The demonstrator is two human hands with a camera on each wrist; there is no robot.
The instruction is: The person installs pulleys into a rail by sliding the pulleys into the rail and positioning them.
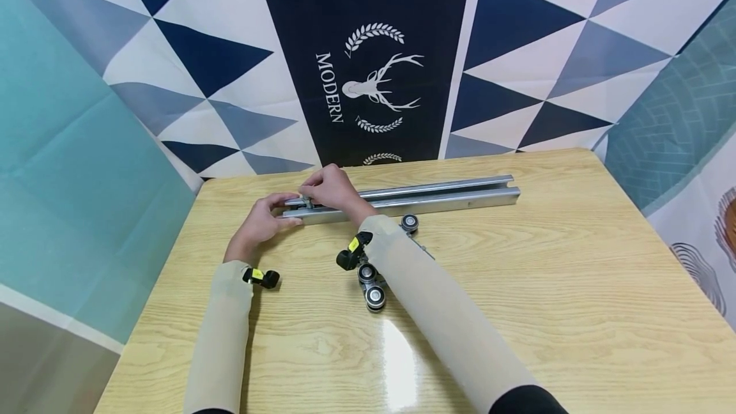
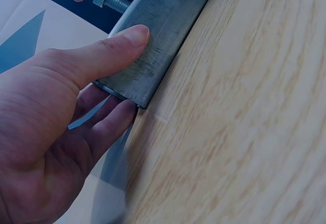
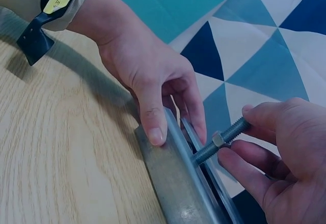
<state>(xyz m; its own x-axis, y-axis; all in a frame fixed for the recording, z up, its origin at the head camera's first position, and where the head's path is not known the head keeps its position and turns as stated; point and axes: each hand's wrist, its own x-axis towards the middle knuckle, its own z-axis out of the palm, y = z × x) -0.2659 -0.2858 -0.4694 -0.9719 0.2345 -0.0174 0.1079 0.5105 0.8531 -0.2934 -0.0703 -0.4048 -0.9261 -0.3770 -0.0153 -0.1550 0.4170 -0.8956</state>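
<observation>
A long metal channel rail (image 1: 448, 201) with a slot along its top lies near the table's back edge. My left hand (image 1: 261, 221) grips its left end, the thumb (image 2: 122, 48) on the front wall and the fingers curled round the far side and end. Out of the slot, near that end, rises a threaded bolt (image 3: 205, 154) with a hex nut (image 3: 218, 139) partway up, tilted in the right wrist view. My right hand (image 3: 285, 155) pinches the bolt's upper end between thumb and fingers. The bolt's lower end is hidden inside the rail.
On the wooden table (image 1: 575, 286), in front of the rail, lie metal trolley pieces with wheels (image 1: 375, 298), partly hidden under my right forearm. Another wheel (image 1: 409, 222) shows beyond that sleeve. Patterned cloth (image 1: 368, 69) hangs behind the table's back edge.
</observation>
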